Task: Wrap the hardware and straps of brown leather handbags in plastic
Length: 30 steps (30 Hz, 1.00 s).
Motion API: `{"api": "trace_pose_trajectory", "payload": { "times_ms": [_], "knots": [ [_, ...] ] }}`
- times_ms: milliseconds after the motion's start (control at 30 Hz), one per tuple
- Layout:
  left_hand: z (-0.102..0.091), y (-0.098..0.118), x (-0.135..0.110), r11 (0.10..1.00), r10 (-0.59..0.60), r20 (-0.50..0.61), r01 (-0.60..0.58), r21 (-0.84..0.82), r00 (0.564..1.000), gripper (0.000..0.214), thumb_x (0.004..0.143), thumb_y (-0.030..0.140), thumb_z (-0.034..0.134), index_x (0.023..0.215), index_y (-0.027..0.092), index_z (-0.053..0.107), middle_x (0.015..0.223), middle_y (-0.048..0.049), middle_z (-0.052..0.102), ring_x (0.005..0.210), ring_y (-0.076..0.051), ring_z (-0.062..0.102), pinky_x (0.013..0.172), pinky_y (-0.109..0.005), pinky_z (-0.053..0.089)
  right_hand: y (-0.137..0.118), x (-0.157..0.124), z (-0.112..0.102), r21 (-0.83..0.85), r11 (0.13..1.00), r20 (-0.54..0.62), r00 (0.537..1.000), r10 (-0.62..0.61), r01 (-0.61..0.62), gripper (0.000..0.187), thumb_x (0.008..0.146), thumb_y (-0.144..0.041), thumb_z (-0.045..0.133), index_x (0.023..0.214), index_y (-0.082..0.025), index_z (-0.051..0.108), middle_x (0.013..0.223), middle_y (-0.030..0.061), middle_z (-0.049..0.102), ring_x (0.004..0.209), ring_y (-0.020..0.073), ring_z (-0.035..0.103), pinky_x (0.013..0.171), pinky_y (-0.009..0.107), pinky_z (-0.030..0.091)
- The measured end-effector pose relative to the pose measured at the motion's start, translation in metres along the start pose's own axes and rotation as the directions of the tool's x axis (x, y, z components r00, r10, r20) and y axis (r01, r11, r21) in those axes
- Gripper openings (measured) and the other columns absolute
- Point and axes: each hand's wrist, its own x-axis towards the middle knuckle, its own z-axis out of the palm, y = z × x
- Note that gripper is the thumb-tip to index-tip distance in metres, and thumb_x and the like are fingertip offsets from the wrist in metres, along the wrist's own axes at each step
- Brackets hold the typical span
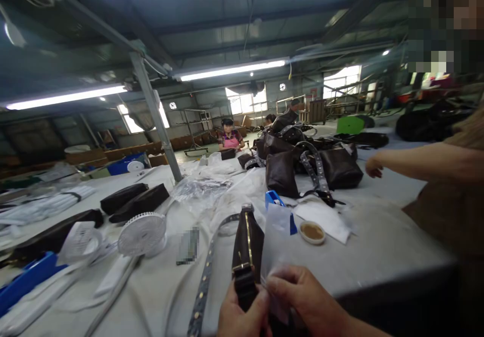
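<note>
A dark brown handbag (252, 241) with a gold zipper lies lengthwise on the table in front of me. My left hand (244, 309) is closed around the near end of the bag, at its black strap tab (245, 281). A translucent plastic sheet (278, 233) stands upright along the bag's right side. My right hand (298, 291) pinches its lower edge close to the bag. To the left of the bag runs a studded strap (206, 276), curving up toward the bag's far end. The undersides of both hands are hidden.
Beyond the bag, dark handbags (282, 173) are piled. A blue tape dispenser (273, 199) and a round dish (312, 232) stand close by. White fans (141, 233) sit on the left. A co-worker's arm (412, 163) reaches in from the right; another person (230, 139) sits far back.
</note>
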Motion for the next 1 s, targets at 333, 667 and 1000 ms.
{"api": "trace_pose_trajectory", "payload": {
  "times_ms": [333, 667, 1000],
  "knots": [
    [0.009, 0.019, -0.021, 0.974, -0.039, 0.023, 0.043, -0.221, 0.999, 0.063, 0.073, 0.050, 0.080, 0.121, 0.016, 0.055, 0.063, 0.0055, 0.059, 0.044, -0.007, 0.047, 0.042, -0.018, 0.040, -0.015, 0.006, -0.027, -0.197, 0.976, -0.019, 0.995, -0.097, 0.091, 0.035, 0.072, -0.045, 0.079, 0.067, -0.012, 0.070, 0.056, -0.0027, 0.049, 0.054, 0.0082, 0.036, 0.052, 0.023, 0.026],
    [0.009, 0.035, -0.041, 0.992, -0.106, 0.206, 0.117, -0.042, 0.973, 0.061, 0.091, 0.061, 0.053, 0.131, 0.016, 0.051, 0.050, 0.0027, 0.059, 0.032, -0.008, 0.044, 0.035, -0.015, 0.029, -0.020, 0.037, -0.035, 0.322, 0.945, -0.171, 0.985, 0.000, 0.056, 0.038, 0.066, -0.037, 0.087, 0.065, -0.017, 0.054, 0.051, -0.0078, 0.044, 0.042, 0.0042, 0.027, 0.041, 0.021, 0.017],
    [0.007, 0.038, -0.039, 0.987, -0.025, 0.375, 0.083, -0.138, 0.927, 0.047, 0.085, 0.048, 0.069, 0.118, 0.016, 0.063, 0.091, -0.0090, 0.072, 0.051, -0.008, 0.060, 0.052, -0.020, 0.046, -0.022, 0.032, -0.033, 0.360, 0.933, -0.042, 0.999, 0.029, -0.012, 0.033, 0.065, -0.033, 0.087, 0.068, -0.013, 0.061, 0.056, -0.0026, 0.056, 0.046, 0.0063, 0.041, 0.043, 0.020, 0.025]
  ]
}}
